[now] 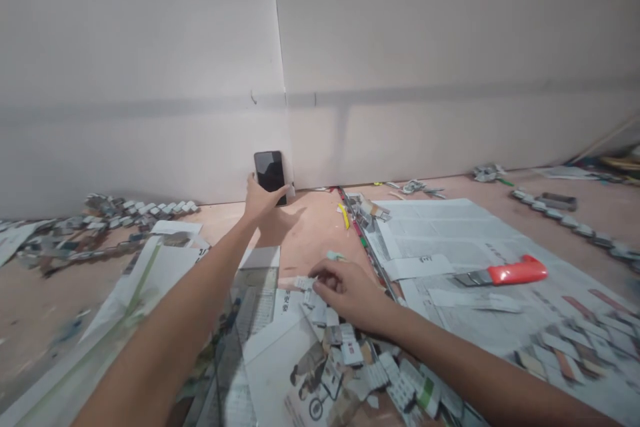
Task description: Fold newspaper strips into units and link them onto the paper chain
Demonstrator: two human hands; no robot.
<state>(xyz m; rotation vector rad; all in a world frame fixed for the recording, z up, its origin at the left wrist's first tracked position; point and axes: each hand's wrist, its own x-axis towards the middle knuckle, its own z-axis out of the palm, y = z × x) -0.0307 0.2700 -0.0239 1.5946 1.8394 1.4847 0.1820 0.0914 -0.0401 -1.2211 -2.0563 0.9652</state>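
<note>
My left hand [263, 199] reaches far forward and grips a black smartphone [271, 172] by its lower part, thumb on the right edge. The phone stands nearly upright against the white wall panel, its screen dark and facing me. Nearer to me, my right hand [350, 293] is closed, with thumb and forefinger pinching the end of a folded-paper chain [320, 310]. Just below that hand lie several small folded paper pieces [351, 350], heaped over a printed sheet [280, 360].
A red-handled utility knife [517, 271] rests on newspaper sheets [450, 220] at right. Paper chains [145, 208] lie at left, and another chain [565, 220] at far right. White panels [400, 67] close off the back. A yellow strip [344, 216] lies mid-table.
</note>
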